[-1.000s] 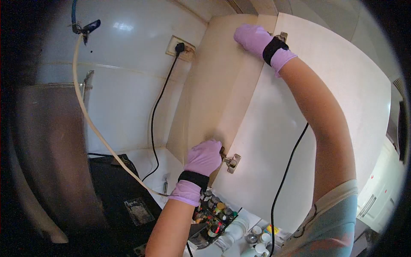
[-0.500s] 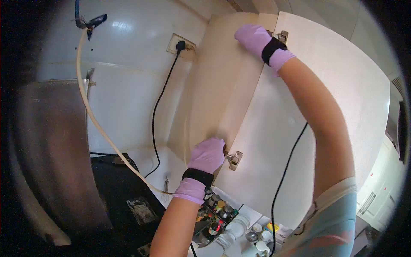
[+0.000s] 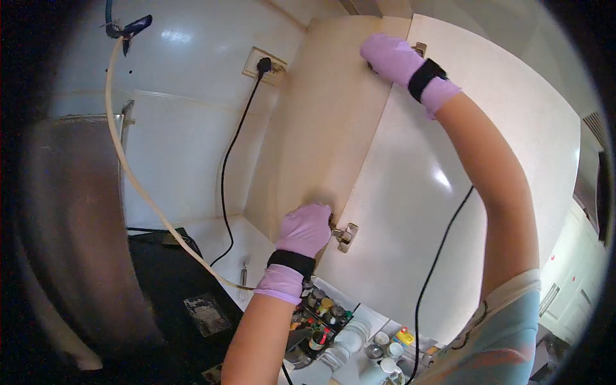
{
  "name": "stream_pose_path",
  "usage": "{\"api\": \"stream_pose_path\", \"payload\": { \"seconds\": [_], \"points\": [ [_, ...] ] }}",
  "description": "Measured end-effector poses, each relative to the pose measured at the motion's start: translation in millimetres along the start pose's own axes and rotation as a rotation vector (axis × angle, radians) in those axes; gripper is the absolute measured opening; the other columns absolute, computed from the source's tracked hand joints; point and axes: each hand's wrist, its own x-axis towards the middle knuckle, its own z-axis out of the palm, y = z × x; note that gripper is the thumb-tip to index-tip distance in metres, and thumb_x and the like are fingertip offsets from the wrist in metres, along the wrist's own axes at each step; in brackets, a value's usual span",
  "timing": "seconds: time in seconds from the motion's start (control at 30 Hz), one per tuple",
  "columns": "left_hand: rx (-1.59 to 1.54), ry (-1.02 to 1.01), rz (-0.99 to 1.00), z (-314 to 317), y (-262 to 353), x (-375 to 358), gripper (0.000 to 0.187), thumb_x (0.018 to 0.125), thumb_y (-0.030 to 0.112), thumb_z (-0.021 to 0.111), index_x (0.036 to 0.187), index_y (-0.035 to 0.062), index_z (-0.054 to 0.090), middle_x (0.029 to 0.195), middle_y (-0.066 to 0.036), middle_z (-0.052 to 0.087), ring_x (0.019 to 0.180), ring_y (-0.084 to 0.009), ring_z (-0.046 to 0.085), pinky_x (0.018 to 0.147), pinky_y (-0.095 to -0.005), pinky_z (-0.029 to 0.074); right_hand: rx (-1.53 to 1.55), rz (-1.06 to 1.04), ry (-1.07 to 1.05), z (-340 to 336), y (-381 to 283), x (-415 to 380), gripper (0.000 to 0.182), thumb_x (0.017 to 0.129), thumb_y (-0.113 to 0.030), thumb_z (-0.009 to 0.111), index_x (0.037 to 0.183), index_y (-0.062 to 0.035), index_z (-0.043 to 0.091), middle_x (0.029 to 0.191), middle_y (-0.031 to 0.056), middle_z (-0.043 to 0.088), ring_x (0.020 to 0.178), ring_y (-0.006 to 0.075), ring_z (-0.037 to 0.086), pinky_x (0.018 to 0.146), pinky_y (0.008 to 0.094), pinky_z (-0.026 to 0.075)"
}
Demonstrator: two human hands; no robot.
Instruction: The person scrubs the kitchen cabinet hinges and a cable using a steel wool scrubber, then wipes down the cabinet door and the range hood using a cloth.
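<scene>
Two pale purple gloves with black wrist bands cover my hands. My left hand (image 3: 305, 228) is closed against the lower part of the beige cabinet side panel (image 3: 314, 115), beside the lower metal hinge (image 3: 346, 237). Higher up, my right hand (image 3: 393, 59) is closed near the upper hinge (image 3: 419, 49), at the top of the panel. The white cabinet door (image 3: 410, 192) stands open to the right. Whatever either hand grips is hidden by its curled fingers.
A black cord runs from the wall socket (image 3: 273, 67). A pale hose (image 3: 138, 179) hangs at the left before a dark metal hood (image 3: 83, 212). Below are a black cooktop (image 3: 167, 289), jars (image 3: 326, 305), stacked white dishes (image 3: 350, 339) and a whisk (image 3: 244, 274).
My right hand has shifted slightly right and looks rotated against the panel. My left hand stays by the lower hinge. The whole view has shifted a little.
</scene>
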Motion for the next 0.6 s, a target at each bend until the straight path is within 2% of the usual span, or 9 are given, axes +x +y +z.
{"api": "stream_pose_path", "payload": {
  "seconds": [0.1,0.13,0.2,0.33,0.4,0.43,0.47,0.53,0.6],
  "points": [
    [-0.021,0.054,0.026,7,-3,1,0.015,0.073,0.012,0.05,0.083,0.0087,0.061,0.085,-0.011,0.061,0.081,-0.0278,0.061,0.069,-0.0366,0.049,-0.062,0.008,-0.208,-34,5,-17,0.012,0.071,-0.009,0.057,0.082,-0.0055,0.06,0.083,0.0126,0.059,0.085,0.0302,0.058,0.072,0.0394,0.048],
    [-0.027,0.084,0.038,6,-4,2,0.015,0.073,0.012,0.05,0.083,0.0087,0.061,0.084,-0.011,0.061,0.082,-0.028,0.061,0.069,-0.0362,0.049,-0.065,0.009,-0.206,-34,10,-18,0.012,0.071,-0.009,0.057,0.082,-0.0055,0.06,0.083,0.0126,0.059,0.085,0.0302,0.058,0.072,0.0394,0.048],
    [-0.008,0.055,0.016,-2,1,-2,0.015,0.073,0.012,0.05,0.083,0.0086,0.061,0.084,-0.011,0.061,0.082,-0.0281,0.061,0.07,-0.036,0.048,0.071,-0.118,-0.038,-36,21,-19,0.012,0.073,-0.01,0.055,0.082,-0.0047,0.062,0.083,0.0149,0.062,0.079,0.0329,0.061,0.069,0.0422,0.05],
    [-0.054,-0.021,-0.019,-5,0,1,0.014,0.073,0.012,0.051,0.082,0.0079,0.061,0.084,-0.011,0.06,0.084,-0.0281,0.06,0.07,-0.0362,0.048,0.231,-0.025,0.144,-50,53,1,0.013,0.075,-0.01,0.054,0.083,-0.0064,0.063,0.082,0.015,0.062,0.079,0.0333,0.061,0.072,0.041,0.049],
    [-0.044,0.011,0.003,-3,-3,0,0.013,0.073,0.012,0.051,0.081,0.0082,0.06,0.084,-0.011,0.06,0.084,-0.028,0.06,0.069,-0.0363,0.048,0.27,0.226,-0.051,-56,69,10,0.018,0.076,-0.007,0.058,0.093,-0.006,0.062,0.095,0.0129,0.059,0.096,0.0282,0.056,0.082,0.037,0.045],
    [-0.039,0.034,0.028,-2,-4,0,0.012,0.073,0.012,0.051,0.08,0.0084,0.06,0.084,-0.011,0.06,0.085,-0.0279,0.059,0.068,-0.0363,0.048,0.297,0.256,-0.044,-57,74,10,0.019,0.075,-0.005,0.057,0.093,-0.006,0.062,0.096,0.0125,0.059,0.096,0.0279,0.056,0.083,0.037,0.045],
    [-0.039,0.032,0.029,-2,-3,-1,0.012,0.073,0.012,0.051,0.08,0.0084,0.06,0.084,-0.011,0.06,0.085,-0.0279,0.059,0.068,-0.0363,0.048,0.297,0.258,-0.045,-54,76,12,0.019,0.075,-0.005,0.057,0.093,-0.006,0.062,0.096,0.0125,0.059,0.096,0.0279,0.056,0.083,0.037,0.045],
    [-0.121,0.052,-0.02,-9,-1,-4,0.009,0.073,0.013,0.05,0.077,0.0094,0.058,0.082,-0.01,0.059,0.082,-0.0273,0.059,0.066,-0.0357,0.047,0.054,0.24,-0.209,-44,82,19,0.021,0.073,-0.002,0.058,0.093,-0.0064,0.063,0.095,0.0122,0.06,0.095,0.0282,0.056,0.082,0.0367,0.046],
    [-0.237,0.037,-0.006,-4,-9,-4,0.014,0.075,0.013,0.049,0.082,0.0094,0.06,0.084,-0.012,0.06,0.082,-0.0299,0.059,0.069,-0.0389,0.047,0.084,0.164,-0.126,-31,85,16,0.024,0.071,0.0,0.058,0.093,-0.0074,0.063,0.094,0.0112,0.06,0.094,0.0287,0.056,0.081,0.037,0.046]
  ]
}}
